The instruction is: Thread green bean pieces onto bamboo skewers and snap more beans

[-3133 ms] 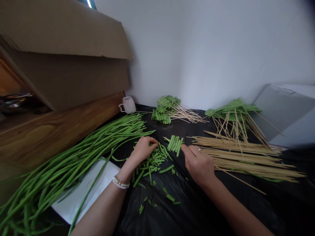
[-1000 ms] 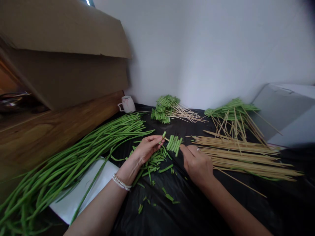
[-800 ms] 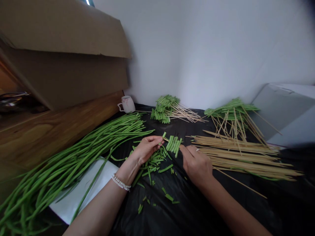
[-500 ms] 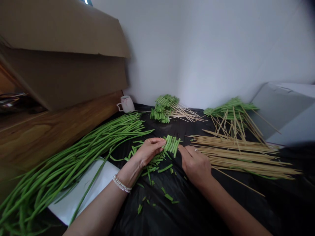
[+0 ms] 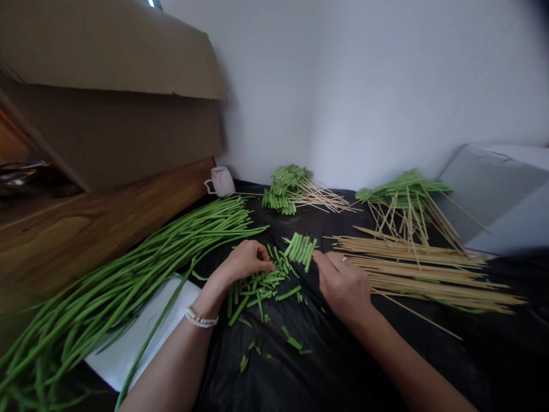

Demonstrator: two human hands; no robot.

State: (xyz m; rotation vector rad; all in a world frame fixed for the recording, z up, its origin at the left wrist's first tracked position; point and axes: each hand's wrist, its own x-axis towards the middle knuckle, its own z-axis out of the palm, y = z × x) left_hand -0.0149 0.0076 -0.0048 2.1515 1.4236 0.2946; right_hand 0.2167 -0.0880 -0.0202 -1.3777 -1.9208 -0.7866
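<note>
My right hand [image 5: 343, 281] is closed on the near end of a thin bamboo skewer. That skewer carries a row of cut green bean pieces [image 5: 301, 249] threaded side by side, just beyond my fingertips. My left hand [image 5: 243, 261] rests with curled fingers on the loose pile of cut bean pieces [image 5: 257, 286], left of the skewer. What its fingertips pinch is hidden. A bead bracelet sits on my left wrist.
Long green beans [image 5: 150, 257] lie in a big heap on the left, partly over a white board [image 5: 128, 343]. Bare skewers [image 5: 429, 274] are piled on the right. Finished bean skewers [image 5: 287, 191] lie at the back, with more finished skewers [image 5: 403, 194] further right. Also here: a mug [image 5: 222, 181], a cardboard box [image 5: 107, 86], black sheet [image 5: 321, 366].
My left hand pushed a bean piece onto the skewer tip against the row, then dropped back down to the pile of cut pieces. The right hand stayed holding the skewer.
</note>
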